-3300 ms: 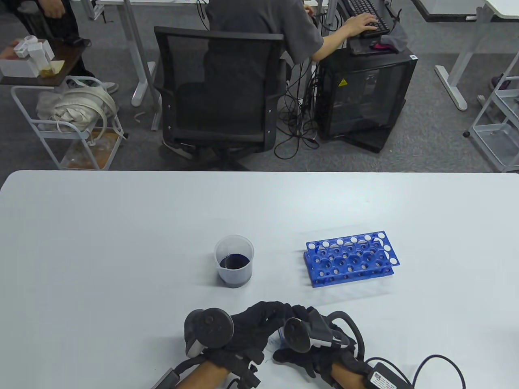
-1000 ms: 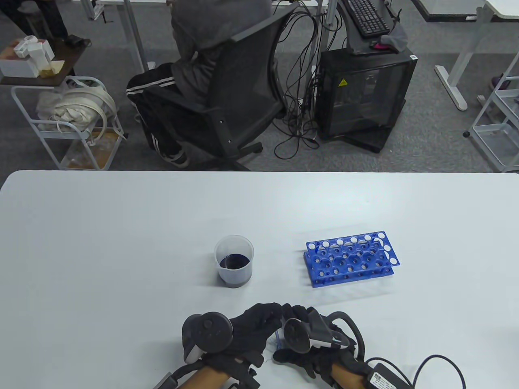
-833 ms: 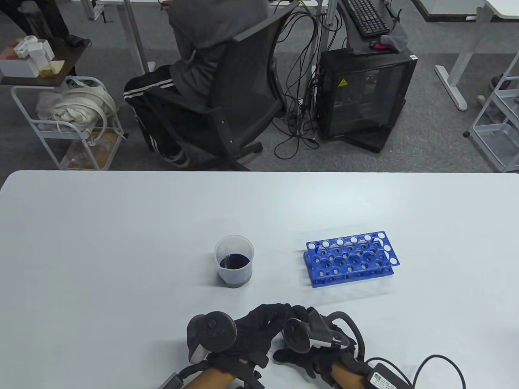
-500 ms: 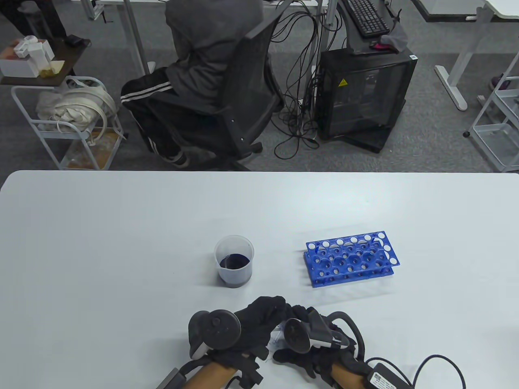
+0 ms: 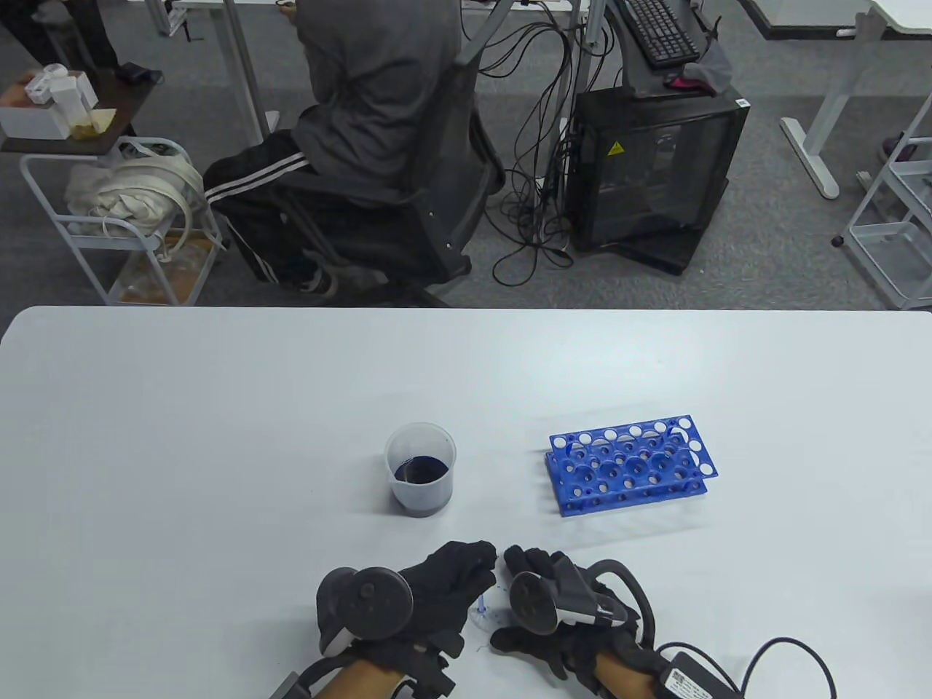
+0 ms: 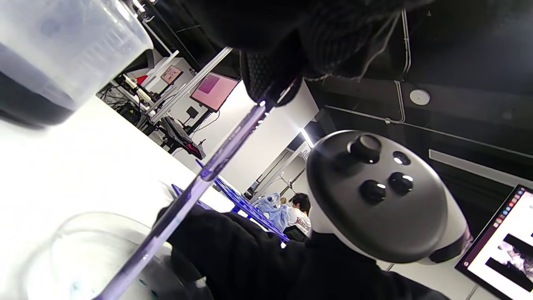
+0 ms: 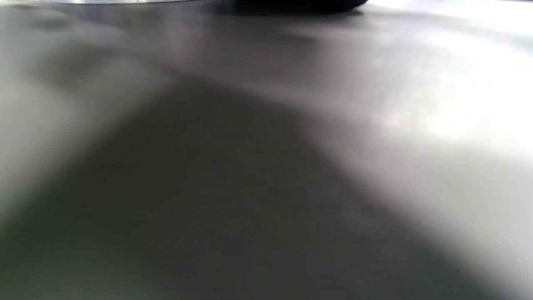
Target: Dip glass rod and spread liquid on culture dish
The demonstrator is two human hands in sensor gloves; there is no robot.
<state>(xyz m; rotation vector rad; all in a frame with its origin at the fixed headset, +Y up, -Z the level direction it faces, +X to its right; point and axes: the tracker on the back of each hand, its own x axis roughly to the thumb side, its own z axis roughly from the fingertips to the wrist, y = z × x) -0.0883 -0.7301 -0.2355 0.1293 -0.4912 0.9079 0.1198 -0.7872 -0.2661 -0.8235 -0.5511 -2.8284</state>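
My left hand (image 5: 445, 582) pinches a thin glass rod (image 5: 482, 603) near its top; the rod slants down to a clear culture dish (image 5: 489, 619) on the table between my hands. In the left wrist view the rod (image 6: 208, 175) runs from my fingertips (image 6: 270, 79) down over the dish (image 6: 75, 246), and faint blue marks show inside the dish. My right hand (image 5: 526, 562) rests on the table with its fingers (image 6: 233, 250) against the dish's right rim. A beaker (image 5: 420, 470) with dark blue liquid stands just beyond my hands.
A blue test tube rack (image 5: 630, 462) stands to the right of the beaker. The white table (image 5: 182, 437) stretches wide to both sides. The right wrist view shows only a blurred table surface. Behind the table a person sits on an office chair (image 5: 437, 211).
My left hand has drawn back to the left from over the right hand, uncovering the rod's lower end and the dish. The right hand has stayed put. The seated person behind has turned.
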